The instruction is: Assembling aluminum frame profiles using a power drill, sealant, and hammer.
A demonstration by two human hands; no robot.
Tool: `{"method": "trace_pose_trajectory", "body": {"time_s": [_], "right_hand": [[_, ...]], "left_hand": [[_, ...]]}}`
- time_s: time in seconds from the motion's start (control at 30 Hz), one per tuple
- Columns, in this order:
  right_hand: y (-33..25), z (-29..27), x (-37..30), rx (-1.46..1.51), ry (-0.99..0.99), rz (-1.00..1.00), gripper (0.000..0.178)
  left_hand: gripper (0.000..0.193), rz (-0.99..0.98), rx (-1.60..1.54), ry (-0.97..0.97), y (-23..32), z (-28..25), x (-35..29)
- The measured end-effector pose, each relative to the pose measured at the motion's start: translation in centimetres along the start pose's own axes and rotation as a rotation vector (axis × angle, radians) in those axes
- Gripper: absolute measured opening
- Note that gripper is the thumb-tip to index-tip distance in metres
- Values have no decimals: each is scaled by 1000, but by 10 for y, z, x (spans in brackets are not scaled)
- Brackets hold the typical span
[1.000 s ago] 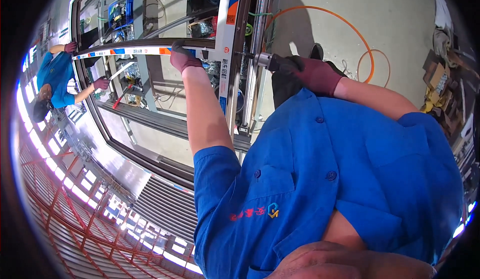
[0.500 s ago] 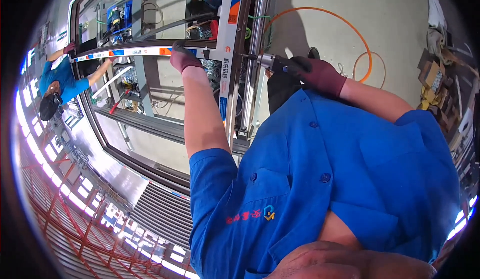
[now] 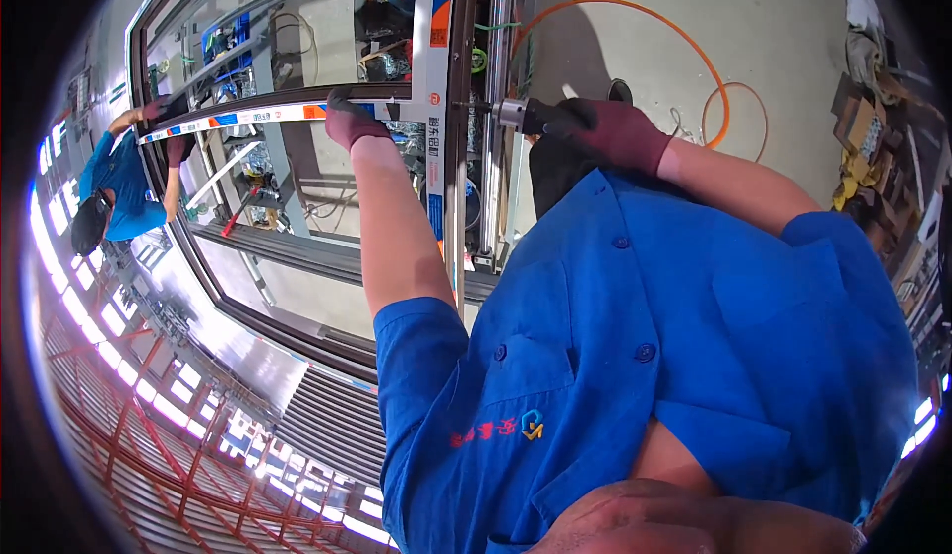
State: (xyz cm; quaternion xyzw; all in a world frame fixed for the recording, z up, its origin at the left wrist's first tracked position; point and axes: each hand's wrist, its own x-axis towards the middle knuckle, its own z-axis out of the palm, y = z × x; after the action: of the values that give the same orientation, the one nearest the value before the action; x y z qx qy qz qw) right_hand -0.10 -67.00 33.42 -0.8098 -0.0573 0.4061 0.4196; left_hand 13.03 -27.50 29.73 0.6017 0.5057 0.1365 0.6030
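My left hand (image 3: 354, 123), in a dark red glove with blackish fingers, is closed around the crossbar (image 3: 260, 116) of a large dark metal frame (image 3: 455, 162). Protective tape in white, blue and orange covers the bar and the near side of the frame. My right hand (image 3: 617, 135), gloved alike, grips a power drill (image 3: 513, 115) held level. The drill's silver chuck faces left, and its thin bit reaches to the outer edge of the frame close to the crossbar joint. Whether the tip has entered the metal is too small to tell.
Across the frame a co-worker (image 3: 119, 182) in blue has gloved hands by the crossbar's far end. Beneath the frame stand metal supports, a blue bin (image 3: 226, 43) and tools. An orange hose (image 3: 716, 68) loops over the floor; cardboard boxes (image 3: 861, 127) lie at the right.
The drill and my right hand have moved slightly left, and the frame sits a little further left in view. The co-worker's hands have shifted at the crossbar's far end.
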Motion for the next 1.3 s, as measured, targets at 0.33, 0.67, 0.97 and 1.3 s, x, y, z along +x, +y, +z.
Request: {"method": "trace_pose_trajectory", "body": {"time_s": [0.33, 0.67, 0.97, 1.3], "right_hand": [[84, 17, 10, -54, -30, -233, 82], [8, 96, 119, -418, -241, -116, 71], [-88, 29, 82, -615, -225, -290, 35], [-190, -124, 119, -549, 335, -742, 21]], "left_hand": [[35, 61, -22, -5, -22, -8, 44], [35, 593, 885, -18, -35, -22, 43], [103, 121, 264, -117, -18, -55, 23], [101, -161, 74, -693, -68, -83, -26]]}}
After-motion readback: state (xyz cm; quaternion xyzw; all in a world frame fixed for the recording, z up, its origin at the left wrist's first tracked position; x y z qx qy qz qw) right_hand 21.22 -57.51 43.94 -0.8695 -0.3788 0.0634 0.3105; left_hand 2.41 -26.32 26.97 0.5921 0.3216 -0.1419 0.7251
